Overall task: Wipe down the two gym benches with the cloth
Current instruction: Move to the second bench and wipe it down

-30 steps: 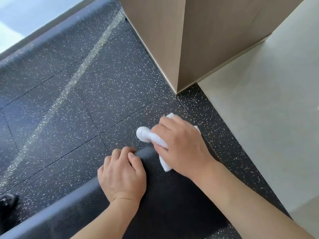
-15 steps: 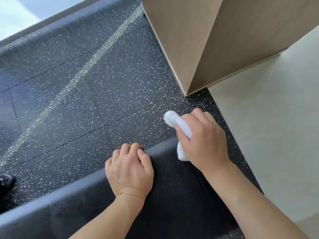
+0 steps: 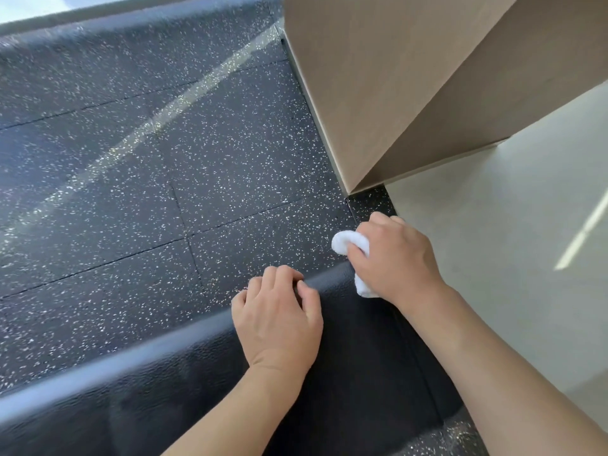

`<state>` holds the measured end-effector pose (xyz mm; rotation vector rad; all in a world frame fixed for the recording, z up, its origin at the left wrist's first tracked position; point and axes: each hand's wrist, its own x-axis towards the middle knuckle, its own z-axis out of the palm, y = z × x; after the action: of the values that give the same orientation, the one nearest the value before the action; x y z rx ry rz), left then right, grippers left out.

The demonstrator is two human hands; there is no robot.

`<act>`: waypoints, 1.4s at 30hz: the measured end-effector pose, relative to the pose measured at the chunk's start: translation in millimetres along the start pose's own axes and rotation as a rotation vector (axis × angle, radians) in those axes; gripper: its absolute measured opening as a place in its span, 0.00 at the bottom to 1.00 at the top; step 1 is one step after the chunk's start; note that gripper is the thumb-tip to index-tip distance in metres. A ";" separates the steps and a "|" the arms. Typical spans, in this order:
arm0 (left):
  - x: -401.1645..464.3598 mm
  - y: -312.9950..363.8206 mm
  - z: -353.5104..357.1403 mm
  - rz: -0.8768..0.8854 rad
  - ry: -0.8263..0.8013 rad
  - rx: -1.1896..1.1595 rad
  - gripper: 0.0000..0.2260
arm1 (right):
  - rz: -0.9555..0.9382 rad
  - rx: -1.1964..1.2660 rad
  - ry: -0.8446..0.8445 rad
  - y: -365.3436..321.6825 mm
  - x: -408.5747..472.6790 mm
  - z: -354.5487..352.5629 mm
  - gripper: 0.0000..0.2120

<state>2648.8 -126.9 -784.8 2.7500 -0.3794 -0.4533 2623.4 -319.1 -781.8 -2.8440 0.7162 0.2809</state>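
A black padded gym bench runs across the lower part of the head view, its far end under my hands. My right hand grips a bunched white cloth and holds it against the bench's far corner; most of the cloth is hidden under the fingers. My left hand rests on the bench's upper edge beside it, fingers curled over the rim. Only this one bench is in view.
Black speckled rubber floor tiles spread beyond the bench. A tan wooden column stands at the top right, close to the bench end. Pale smooth flooring lies to the right of my right arm.
My right hand has carried the cloth along the bench's far end toward the right corner. The left hand stays on the bench edge. The view has shifted, so a dark object at left has left the frame.
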 end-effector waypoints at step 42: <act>-53.3 -286.1 -112.6 0.163 -0.071 0.151 0.27 | -0.301 0.130 -0.197 -268.3 -49.4 47.0 0.17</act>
<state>2698.0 181.0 -772.3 2.8227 -0.6764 -0.4997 2704.0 -54.3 -777.7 -2.7003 0.2528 0.4403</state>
